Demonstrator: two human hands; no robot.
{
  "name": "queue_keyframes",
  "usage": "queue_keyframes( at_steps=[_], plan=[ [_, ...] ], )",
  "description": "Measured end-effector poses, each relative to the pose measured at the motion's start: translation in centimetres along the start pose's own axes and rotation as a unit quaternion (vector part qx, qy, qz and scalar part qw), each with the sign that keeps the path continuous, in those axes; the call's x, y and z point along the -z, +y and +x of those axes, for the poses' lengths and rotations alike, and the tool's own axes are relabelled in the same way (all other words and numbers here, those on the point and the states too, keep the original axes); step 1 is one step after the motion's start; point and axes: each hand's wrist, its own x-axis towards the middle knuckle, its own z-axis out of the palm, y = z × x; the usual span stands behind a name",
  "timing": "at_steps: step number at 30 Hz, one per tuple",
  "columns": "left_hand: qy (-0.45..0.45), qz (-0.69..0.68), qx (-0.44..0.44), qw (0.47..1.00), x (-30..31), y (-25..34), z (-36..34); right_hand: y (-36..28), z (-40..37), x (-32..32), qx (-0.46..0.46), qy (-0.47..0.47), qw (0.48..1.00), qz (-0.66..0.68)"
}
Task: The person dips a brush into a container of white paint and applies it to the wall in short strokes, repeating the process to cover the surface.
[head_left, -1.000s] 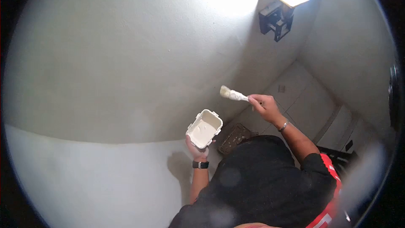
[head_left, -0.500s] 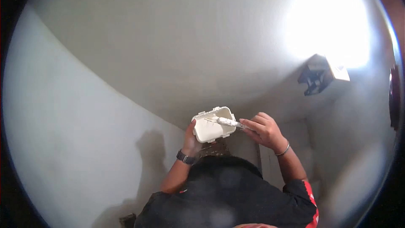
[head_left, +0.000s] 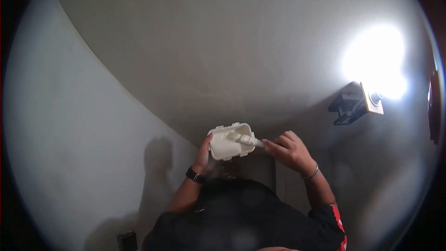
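A white plastic tub (head_left: 225, 150) with clip tabs around its rim is tilted in front of my chest. My left hand (head_left: 203, 154) grips its left side, thumb over the rim. White paint or a similar pale coating lies inside. Into the tub from the right reaches a paintbrush (head_left: 245, 139), thickly coated in white, its tip inside near the tub's middle. My right hand (head_left: 291, 150) is closed on the brush handle, fingers pinched around it.
Pale walls (head_left: 79, 125) meet in a corner at the left. A bright lamp (head_left: 374, 97) on a dark bracket sticks out at the right. A dark red object (head_left: 435, 107) stands at the far right edge. A small dark item (head_left: 127, 241) shows at lower left.
The brush has gone from the tub's upper part to lower inside it, its bristles now against the white contents. The view has shifted, so the lamp appears lower.
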Motion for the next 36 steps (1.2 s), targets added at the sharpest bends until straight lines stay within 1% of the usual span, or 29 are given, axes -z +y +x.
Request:
queue_keyframes(
  at_steps=[1,2,3,5,6,8,12,14,15,17,21,23,27,29,33,35,36],
  plan=[
    [-0.016,-0.032,-0.001,0.999,0.2,0.1,0.0,0.0,1.2,0.4,0.013,-0.021,1.0,-0.012],
    [-0.023,-0.014,-0.019,0.999,2.9,-2.0,1.1,1.2,-0.7,-3.2,0.042,0.018,0.999,-0.024],
    [-0.011,-0.019,-0.017,1.0,3.2,-2.2,1.5,1.1,-0.6,-3.3,0.043,0.011,0.999,-0.013],
    [-0.016,0.0,-0.049,0.999,4.1,-3.1,2.1,0.4,-0.3,-2.6,0.047,-0.05,0.994,-0.087],
    [0.0,-0.007,-0.043,0.999,4.4,-3.0,2.1,0.2,-0.2,-2.8,0.048,-0.061,0.994,-0.072],
    [-0.071,-0.012,0.001,0.997,3.9,-2.2,2.2,0.3,0.2,-2.9,0.046,-0.062,0.993,-0.094],
    [-0.053,0.003,0.017,0.998,3.4,-1.5,1.9,0.0,1.2,-3.4,0.071,-0.075,0.99,-0.099],
    [-0.077,-0.008,0.032,0.997,3.6,-1.4,2.0,0.1,1.6,-4.1,0.082,-0.091,0.989,-0.081],
    [-0.077,-0.009,0.032,0.996,3.7,-1.4,2.1,0.0,1.9,-4.3,0.082,-0.092,0.989,-0.081],
    [-0.076,0.028,0.013,0.997,3.8,-1.4,2.2,-0.3,2.5,-4.6,0.088,-0.122,0.985,-0.083],
    [-0.053,0.007,0.003,0.999,4.3,-2.0,2.7,-0.4,3.1,-4.4,0.097,-0.125,0.984,-0.086],
    [-0.071,-0.005,0.004,0.997,4.5,-2.0,2.8,-0.4,3.0,-4.4,0.076,-0.133,0.985,-0.085],
    [-0.076,-0.003,0.031,0.997,4.8,-1.3,2.8,-0.6,3.7,-4.5,0.071,-0.123,0.987,-0.081],
    [-0.085,-0.009,0.044,0.995,5.3,-1.4,3.0,-1.0,3.8,-4.6,0.045,-0.124,0.988,-0.083],
    [-0.103,-0.011,0.063,0.993,5.3,-1.1,3.3,-0.8,3.2,-5.2,0.02,-0.115,0.991,-0.063],
    [-0.103,-0.011,0.046,0.994,5.6,-1.4,3.4,-0.5,2.6,-4.9,-0.052,-0.119,0.992,-0.003],
    [-0.099,-0.011,0.056,0.993,5.9,-1.0,3.1,-0.6,2.5,-5.3,-0.06,-0.122,0.991,0.004]
  ],
)
